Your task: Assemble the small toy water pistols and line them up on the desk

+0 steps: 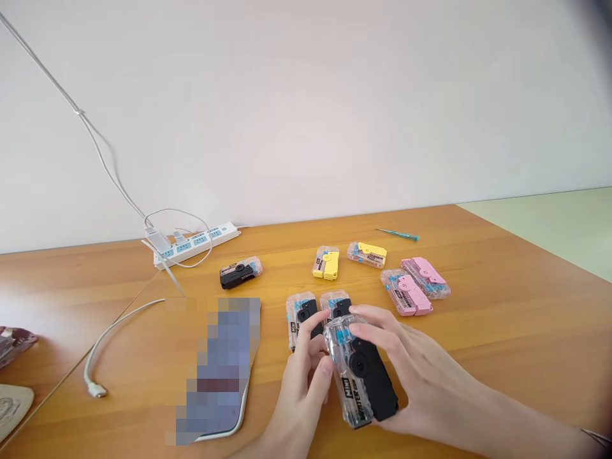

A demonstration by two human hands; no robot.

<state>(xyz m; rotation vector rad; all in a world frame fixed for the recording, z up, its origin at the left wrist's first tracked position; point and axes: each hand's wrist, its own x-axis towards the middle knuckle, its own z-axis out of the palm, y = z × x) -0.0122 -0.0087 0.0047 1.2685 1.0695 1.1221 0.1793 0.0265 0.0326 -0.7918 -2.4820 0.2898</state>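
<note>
Pixelation masks a device [215, 370]; hands [301, 401] partly hide a clear case [363, 382]

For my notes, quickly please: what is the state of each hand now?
Left hand: closed, holding the clear-and-black plastic device from its left side.
Right hand: closed, holding the same device from above and the right.

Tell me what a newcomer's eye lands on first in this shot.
A clear plastic cassette with a black cover dominates the foreground, gripped between the left hand and right hand. Beyond it, pink cassettes and yellow cassettes stand out on the wooden desk. A pixelated patch sits left of the hands.
</note>
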